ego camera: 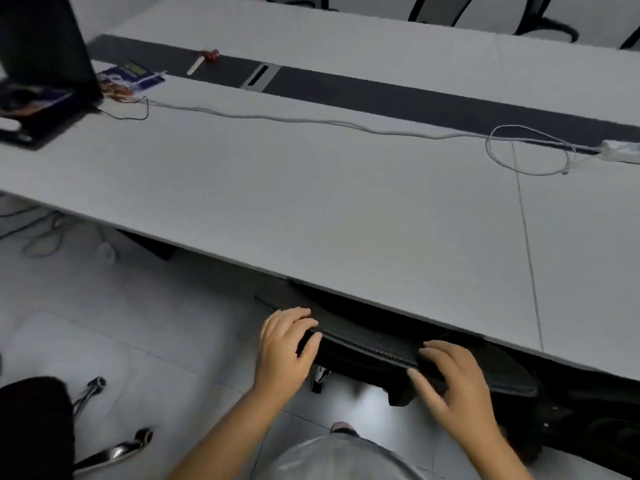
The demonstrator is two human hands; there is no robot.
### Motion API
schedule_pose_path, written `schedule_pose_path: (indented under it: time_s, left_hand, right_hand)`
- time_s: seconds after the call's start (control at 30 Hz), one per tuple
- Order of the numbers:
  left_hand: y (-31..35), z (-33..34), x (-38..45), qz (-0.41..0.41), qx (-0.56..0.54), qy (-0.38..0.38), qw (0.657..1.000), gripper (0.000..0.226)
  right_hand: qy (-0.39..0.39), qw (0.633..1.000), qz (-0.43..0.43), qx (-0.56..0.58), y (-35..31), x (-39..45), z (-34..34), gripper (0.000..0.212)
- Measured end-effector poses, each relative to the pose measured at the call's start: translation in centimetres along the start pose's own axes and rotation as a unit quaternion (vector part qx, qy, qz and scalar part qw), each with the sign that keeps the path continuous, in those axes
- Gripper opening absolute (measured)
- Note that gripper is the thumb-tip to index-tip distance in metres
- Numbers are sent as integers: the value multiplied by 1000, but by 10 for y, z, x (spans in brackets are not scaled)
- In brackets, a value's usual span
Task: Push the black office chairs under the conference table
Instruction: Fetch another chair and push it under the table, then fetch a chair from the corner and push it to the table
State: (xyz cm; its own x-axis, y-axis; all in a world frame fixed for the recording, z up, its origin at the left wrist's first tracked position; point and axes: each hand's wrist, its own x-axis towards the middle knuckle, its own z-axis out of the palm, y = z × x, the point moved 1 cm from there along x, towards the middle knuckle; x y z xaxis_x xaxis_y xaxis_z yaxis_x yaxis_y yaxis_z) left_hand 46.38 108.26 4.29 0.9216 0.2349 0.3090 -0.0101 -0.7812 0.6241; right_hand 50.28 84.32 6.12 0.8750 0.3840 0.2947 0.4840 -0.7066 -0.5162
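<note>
**deskjockey:** Two hands were on the top edge of the chair back (367,344), so that was where the person took hold. The black office chair sat right at the near edge of the conference table (311,188), its seat already hidden under the tabletop as far as I could tell, with just the backrest sticking out. My guess is it rolled easy on the smooth tile floor (138,323), being on casters, though the base was mostly hidden. That top rail looked padded but stiff enough to push on.

**rollerbase:** How were the hands sitting?

**deskjockey:** The left hand (285,344) was at the left end of the rail, fingers curled over the top and thumb wrapped round the front, so it gripped it. The right hand (453,379) lay further along, fingers spread fairly straight and pressed on the rail; it looked more like a push than a grab.

**rollerbase:** Anything in the way?

**deskjockey:** There was another chair (38,424) at the lower left, well apart, with a chrome leg showing. A white cable (311,120) and a laptop (41,64) sat on the tabletop.
</note>
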Motion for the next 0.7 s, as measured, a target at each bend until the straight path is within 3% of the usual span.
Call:
schedule_pose_path:
  time_s: [0.07,0.13,0.23,0.3,0.43,0.53,0.7]
  left_hand:
    - [7,1,-33,-90,-65,30,993,22]
    - [11,-1,-68,-230,-144,67,960,14]
    - [8,-5,-114,-444,-263,156,842,24]
    - [3,-16,-143,-527,-298,225,763,19]
    - [10,-46,-213,-598,-262,317,688,28]
    - [24,-59,-274,-633,-219,374,642,32]
    - [40,-96,-374,-641,-197,474,571,32]
  right_hand:
    - [0,995,-26,96,-24,3,15,48]
    - [-47,981,-69,173,-51,5,38,37]
    - [-196,940,-135,246,-84,3,73,37]
    - [-318,899,-151,260,-99,-1,94,39]
    - [-468,841,-216,164,-126,-28,136,54]
    - [-591,752,-261,132,-167,-65,159,56]
    - [-652,652,-358,150,-265,-145,174,45]
